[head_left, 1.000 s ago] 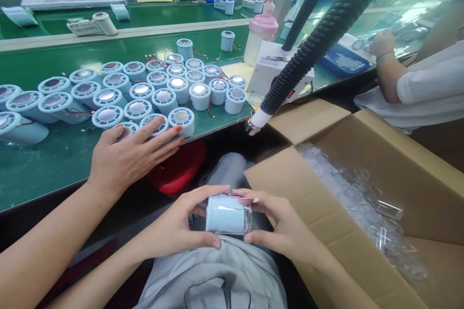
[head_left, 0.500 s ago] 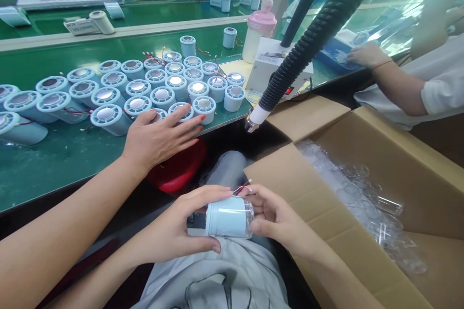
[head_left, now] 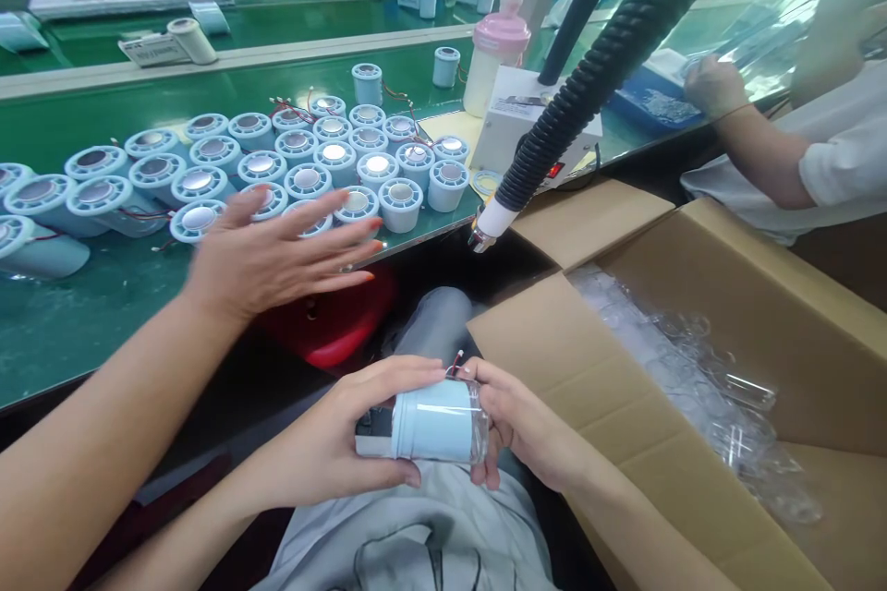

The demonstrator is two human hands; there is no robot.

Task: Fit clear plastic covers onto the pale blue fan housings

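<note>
Above my lap, a light-blue cylinder lies on its side with a clear plastic cover around its right end. My left hand grips its left end, fingers over the top and thumb beneath. At the covered end, my right hand holds on with its fingertips, next to a thin red-and-white wire that sticks up. A co-worker's hand with orange nails is spread open over the bench edge, close to standing light-blue cylinders.
An open cardboard box with clear plastic covers stands at right. A black flexible hose hangs from above near a white switch box. On the green bench stands a pink-lidded bottle. Another person's hand is at far right.
My right hand's fingers have shifted around the covered end, and the wire points more upright. The co-worker's hand has drawn back to the left; one cylinder near it stands slightly further right.
</note>
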